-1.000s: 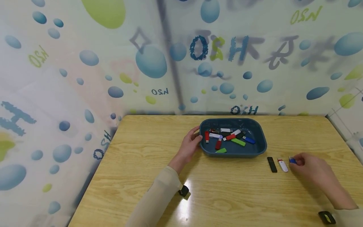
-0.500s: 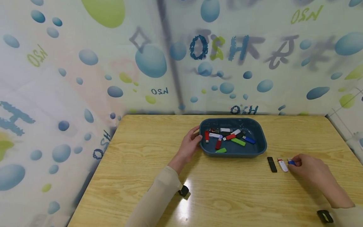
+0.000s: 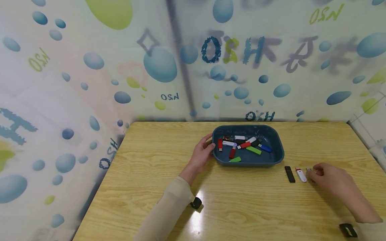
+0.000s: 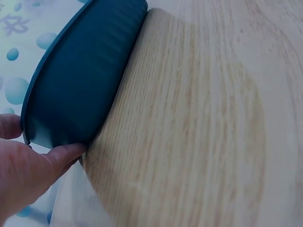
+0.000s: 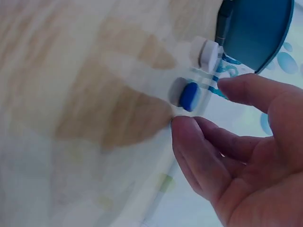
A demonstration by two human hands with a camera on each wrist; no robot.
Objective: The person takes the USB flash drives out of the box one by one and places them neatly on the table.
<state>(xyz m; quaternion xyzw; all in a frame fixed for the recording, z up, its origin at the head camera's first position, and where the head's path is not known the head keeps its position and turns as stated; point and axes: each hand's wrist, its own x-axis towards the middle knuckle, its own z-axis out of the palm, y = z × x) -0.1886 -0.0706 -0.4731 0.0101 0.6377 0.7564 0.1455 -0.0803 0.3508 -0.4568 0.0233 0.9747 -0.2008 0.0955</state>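
A dark blue plastic bin (image 3: 248, 161) holding several USB sticks stands toward the back of the table. My left hand (image 3: 202, 152) grips its left end, as the left wrist view also shows, with the thumb on the wall. To the right of the bin, a black USB stick (image 3: 290, 174) and a white USB stick (image 3: 301, 175) lie side by side on the wood. Beside them lies a blue USB stick (image 5: 189, 97), mostly hidden by my right hand (image 3: 330, 177) in the head view. In the right wrist view, thumb and fingers stand apart around it, not touching it.
A wooden table (image 3: 144, 150) bears everything, with a patterned backdrop (image 3: 163, 67) along its far edge. Among the sticks in the bin are a green USB stick (image 3: 254, 150) and a red USB stick (image 3: 220, 145).
My right hand shifted the blue USB stick slightly left toward the white one, then loosened its fingers from it. The left hand and the bin have stayed in place.
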